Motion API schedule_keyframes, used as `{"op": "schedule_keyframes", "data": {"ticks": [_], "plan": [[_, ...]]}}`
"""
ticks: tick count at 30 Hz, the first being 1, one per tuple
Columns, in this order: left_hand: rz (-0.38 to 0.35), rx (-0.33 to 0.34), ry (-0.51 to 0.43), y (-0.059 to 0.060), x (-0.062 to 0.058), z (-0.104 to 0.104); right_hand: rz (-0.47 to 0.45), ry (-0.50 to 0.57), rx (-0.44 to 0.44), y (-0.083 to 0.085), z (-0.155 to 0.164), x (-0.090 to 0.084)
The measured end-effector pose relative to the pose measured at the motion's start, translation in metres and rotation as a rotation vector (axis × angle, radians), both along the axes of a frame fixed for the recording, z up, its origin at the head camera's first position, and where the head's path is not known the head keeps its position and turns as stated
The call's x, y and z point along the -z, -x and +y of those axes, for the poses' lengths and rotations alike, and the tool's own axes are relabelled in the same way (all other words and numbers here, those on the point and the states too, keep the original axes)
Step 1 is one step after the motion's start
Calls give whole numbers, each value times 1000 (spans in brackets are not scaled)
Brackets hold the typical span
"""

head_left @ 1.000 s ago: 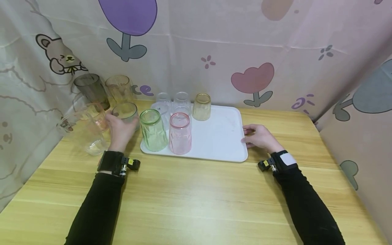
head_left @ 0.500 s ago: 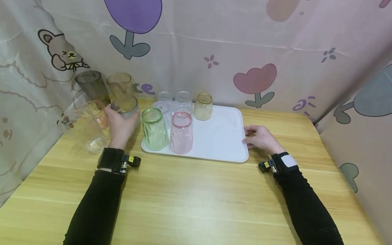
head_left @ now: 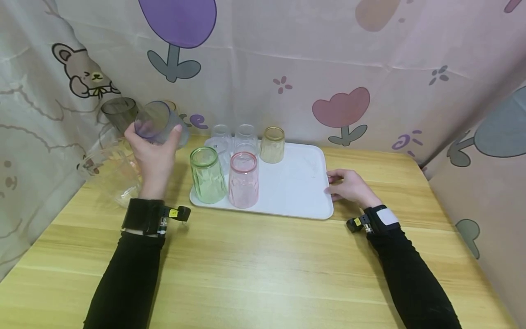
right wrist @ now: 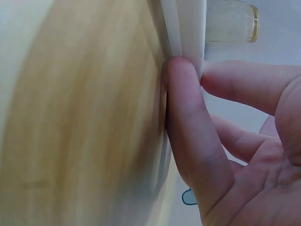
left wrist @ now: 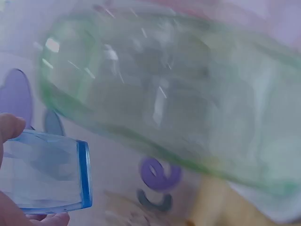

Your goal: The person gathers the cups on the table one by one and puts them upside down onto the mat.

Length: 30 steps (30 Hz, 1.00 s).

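My left hand point(head_left: 154, 157) grips a blue-tinted drinking glass point(head_left: 158, 122), held tilted above the table left of the tray. In the left wrist view, the blue glass point(left wrist: 47, 172) shows its darker blue end, with fingertips around its other end. My right hand point(head_left: 349, 186) pinches the right edge of the white tray point(head_left: 296, 187) between thumb and finger; the right wrist view shows the tray rim point(right wrist: 190, 33) between them. On the tray stand a green glass point(head_left: 208, 180), a pink glass point(head_left: 244, 186), a small amber glass point(head_left: 272, 146) and clear glasses point(head_left: 245, 138) at the back left.
Left of the tray are a dark grey glass point(head_left: 118, 112), a large clear vessel point(head_left: 111, 178) and an orange-tinted glass partly hidden behind it. Another amber glass is mostly covered by the blue one. A printed curtain point(head_left: 263, 59) hangs behind the wooden table point(head_left: 255, 265).
The left hand has lifted the blue glass off the table and tipped it, moving it up and slightly left. The right hand stays on the tray edge.
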<state>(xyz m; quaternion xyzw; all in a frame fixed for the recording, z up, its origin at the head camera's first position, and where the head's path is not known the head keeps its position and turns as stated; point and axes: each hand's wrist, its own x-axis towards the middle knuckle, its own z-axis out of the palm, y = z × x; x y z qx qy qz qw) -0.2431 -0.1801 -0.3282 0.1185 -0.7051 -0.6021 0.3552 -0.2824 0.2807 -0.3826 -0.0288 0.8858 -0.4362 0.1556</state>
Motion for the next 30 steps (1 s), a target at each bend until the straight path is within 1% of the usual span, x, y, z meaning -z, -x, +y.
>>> {"op": "schedule_keyframes", "data": {"ticks": [3,4,9,11,14,16,19,21,23,25,27,30], "plan": [[21,48,-93,-4,-12,6,1,2,-2,-1,1,0],[18,64,-125,-5,-16,8,2,2,-3,-1,1,0],[55,193,-338,-13,-34,22,5,2,-6,-1,2,1],[87,246,-431,-16,-39,29,4,-1,-5,-1,2,1],[125,311,-545,-18,-44,41,5,-12,3,-1,1,0],[153,361,-595,-18,-46,48,26,-36,17,-2,0,-1],[169,441,-613,-19,-47,57,151,-125,39,-6,-1,-6],[172,504,-618,-20,-47,62,279,-166,66,-9,-4,-11],[171,571,-623,-22,-46,66,420,-173,100,-14,-11,-16],[168,626,-629,-24,-45,71,536,-98,127,-19,-21,-23],[163,660,-642,-26,-43,76,642,-1,132,-26,-34,-30],[160,702,-664,-29,-41,83,768,167,87,-35,-54,-39]]}}
